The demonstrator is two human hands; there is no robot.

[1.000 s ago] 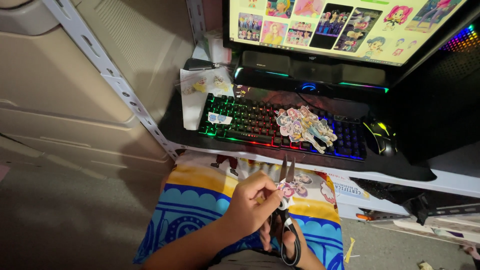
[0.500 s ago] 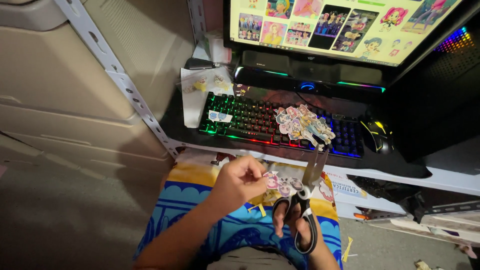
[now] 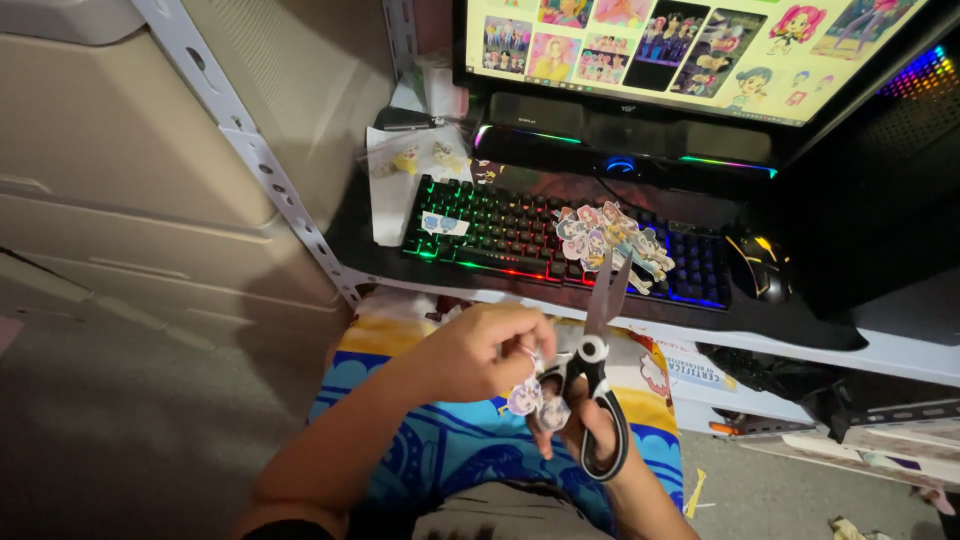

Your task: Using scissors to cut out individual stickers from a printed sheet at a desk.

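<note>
Fingers of our left hand (image 3: 480,350) were curled together, pinching a small cartoon paper cutout (image 3: 535,398) above our lap. Our right hand (image 3: 590,420) had its fingers threaded through the black handles of the scissors (image 3: 595,370), closed around them; the blades pointed up towards the desk, nearly together, just beside the cutout, and we could not tell whether they touched the paper. Both hands hung over a blue and yellow patterned cloth (image 3: 440,440) across our knees.

Ahead, a black desk (image 3: 800,325) carried a backlit keyboard (image 3: 500,225) glowing green, red and blue, with a pile of finished cutouts (image 3: 610,235) lying on its right half. A black mouse (image 3: 757,262) sat near the right edge of the desk, and a clear plastic sleeve with stickers (image 3: 405,175) lay at the left edge. A monitor (image 3: 680,45) showing colourful cartoon pictures stood at the back. A perforated metal shelf post (image 3: 270,170) slanted beside beige wall panels (image 3: 110,200), above grey floor (image 3: 120,430).
</note>
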